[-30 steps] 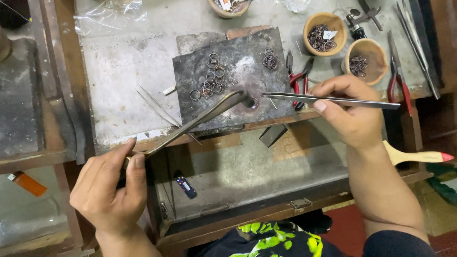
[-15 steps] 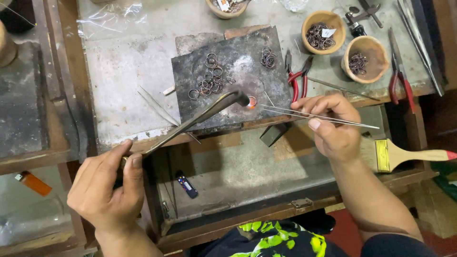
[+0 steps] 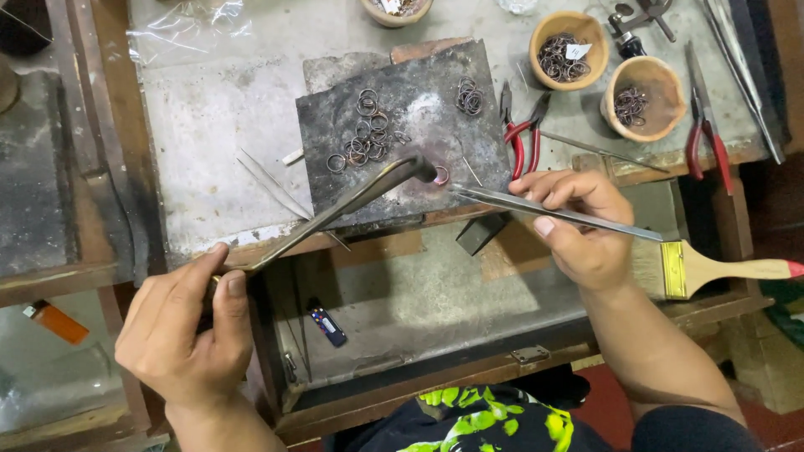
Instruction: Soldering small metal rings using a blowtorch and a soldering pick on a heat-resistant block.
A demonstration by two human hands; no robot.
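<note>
The left hand (image 3: 180,335) is closed tight around the handle of a long metal torch (image 3: 335,209). The right hand (image 3: 582,226) pinches long tweezers (image 3: 553,213) between thumb and fingers. The torch tip and the tweezer points both meet at one small ring (image 3: 440,175) on the dark soldering block (image 3: 402,125). That ring lies near the block's front edge.

It looks risky. If the tweezers push too hard, the little ring could slide off the block's front edge and drop into the open drawer (image 3: 402,310) below. If the torch stays too long, the ring could melt. More rings (image 3: 364,138) sit in a pile toward the block's left side. Red pliers (image 3: 523,138) lie just right of the block on the counter (image 3: 218,125).
</note>
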